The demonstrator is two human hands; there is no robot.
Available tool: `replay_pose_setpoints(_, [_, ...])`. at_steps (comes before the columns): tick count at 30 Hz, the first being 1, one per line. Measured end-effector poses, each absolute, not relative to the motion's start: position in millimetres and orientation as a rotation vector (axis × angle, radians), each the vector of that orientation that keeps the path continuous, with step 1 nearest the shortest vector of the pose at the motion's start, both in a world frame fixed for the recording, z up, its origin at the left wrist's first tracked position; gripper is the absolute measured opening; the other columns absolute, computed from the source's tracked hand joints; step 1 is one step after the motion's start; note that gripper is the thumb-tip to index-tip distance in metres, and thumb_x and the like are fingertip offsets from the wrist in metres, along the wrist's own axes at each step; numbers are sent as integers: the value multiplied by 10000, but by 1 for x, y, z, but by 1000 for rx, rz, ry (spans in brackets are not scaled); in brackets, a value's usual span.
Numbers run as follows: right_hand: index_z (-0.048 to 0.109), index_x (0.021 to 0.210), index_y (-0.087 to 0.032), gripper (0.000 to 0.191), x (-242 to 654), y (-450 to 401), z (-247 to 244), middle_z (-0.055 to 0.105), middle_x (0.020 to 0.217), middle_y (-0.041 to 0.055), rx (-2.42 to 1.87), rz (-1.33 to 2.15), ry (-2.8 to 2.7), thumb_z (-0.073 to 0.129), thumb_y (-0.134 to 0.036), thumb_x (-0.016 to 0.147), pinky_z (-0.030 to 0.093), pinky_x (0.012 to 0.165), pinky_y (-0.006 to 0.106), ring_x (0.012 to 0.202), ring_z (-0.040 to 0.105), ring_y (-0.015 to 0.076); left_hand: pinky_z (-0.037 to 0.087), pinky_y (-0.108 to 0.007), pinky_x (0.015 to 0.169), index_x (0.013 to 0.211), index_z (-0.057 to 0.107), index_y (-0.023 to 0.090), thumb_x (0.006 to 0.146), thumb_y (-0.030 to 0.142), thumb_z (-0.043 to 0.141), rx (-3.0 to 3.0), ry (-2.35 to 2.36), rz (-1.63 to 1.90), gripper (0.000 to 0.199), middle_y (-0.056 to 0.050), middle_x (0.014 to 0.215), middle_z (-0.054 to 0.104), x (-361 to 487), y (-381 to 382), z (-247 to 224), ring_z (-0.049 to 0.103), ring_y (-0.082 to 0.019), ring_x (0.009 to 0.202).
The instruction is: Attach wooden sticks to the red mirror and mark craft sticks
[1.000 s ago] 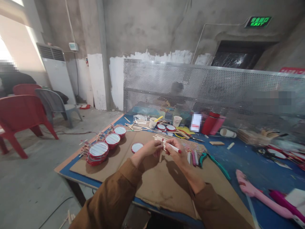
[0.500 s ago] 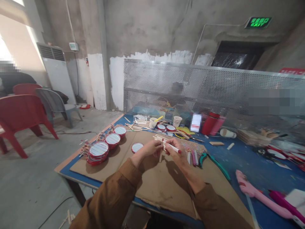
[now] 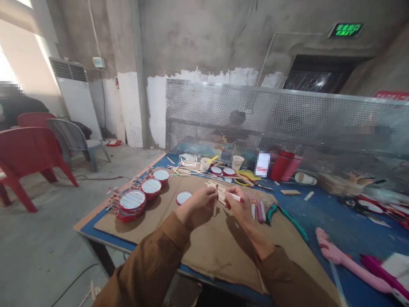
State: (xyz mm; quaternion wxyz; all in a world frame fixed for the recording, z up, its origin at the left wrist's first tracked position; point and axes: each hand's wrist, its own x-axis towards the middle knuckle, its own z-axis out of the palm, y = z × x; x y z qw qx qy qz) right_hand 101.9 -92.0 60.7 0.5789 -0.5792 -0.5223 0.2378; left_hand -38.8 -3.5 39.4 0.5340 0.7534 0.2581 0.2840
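fingers (image 3: 209, 195) of our left hand (image 3: 198, 201) pinch together on a craft stick (image 3: 215, 208), which stands nearly upright above the cardboard sheet (image 3: 220, 260). our right hand (image 3: 239, 209) clamps a white marker (image 3: 234, 197) with a red tip, close beside the stick; the marker may touch the stick, though our fingers make that hard to tell. such a stick should be light and stiff but apt to snap, so we would hold it near one end. red-rimmed discs (image 3: 132, 204) lie further left.
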Motion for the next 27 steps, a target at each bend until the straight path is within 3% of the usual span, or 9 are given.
replay_pose_setpoints(11, [572,813,-211,325,100,-90,61,634,648,3,-1268,615,-1288,670,-511,735,462,501,274,515,581,153,384,-215,446,691,506,173,845,448,596,1764,606,640,328,26,534,500,-35,9,22,480,-95,448])
replay_pose_setpoints(19, [568,825,-211,277,104,-90,56,605,618,-11,-1256,609,-1347,631,-478,791,426,499,260,521,559,148,369,-213,454,712,513,172,871,381,557,1762,604,653,266,19,544,519,-34,9,20,472,-92,451])
replay_pose_setpoints(27, [563,825,-209,268,103,-89,56,613,634,-6,-1232,616,-1330,635,-464,784,429,494,257,518,560,143,378,-216,435,687,494,178,851,439,582,1759,601,644,321,26,527,509,-37,5,28,487,-98,433])
